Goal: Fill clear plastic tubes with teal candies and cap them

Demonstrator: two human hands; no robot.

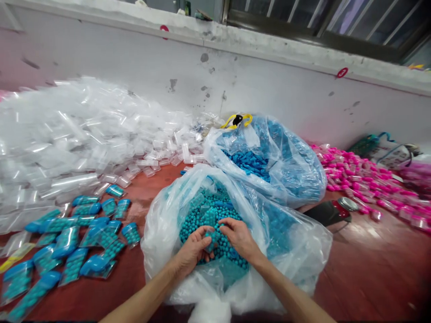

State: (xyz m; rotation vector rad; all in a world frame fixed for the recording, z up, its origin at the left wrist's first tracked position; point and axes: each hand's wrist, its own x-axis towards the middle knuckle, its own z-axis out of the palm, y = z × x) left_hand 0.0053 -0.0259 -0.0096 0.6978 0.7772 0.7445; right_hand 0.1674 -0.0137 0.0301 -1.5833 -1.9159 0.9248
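Left hand (pixel 194 249), nearly closed, grips clear container (pixel 210 217) over turquoise beads (pixel 191 220), inside plastic bag's (pixel 158 229) rim, presumably catching spills; right hand (pixel 241 238) curls beside, hold I can't tell.

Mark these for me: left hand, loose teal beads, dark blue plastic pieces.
Left hand (pixel 192 249): head view, back of the hand.
Teal beads (pixel 232 252): head view, heap inside the front bag.
Dark blue plastic pieces (pixel 249 164): head view, exposed pile in the rear bag's opening.
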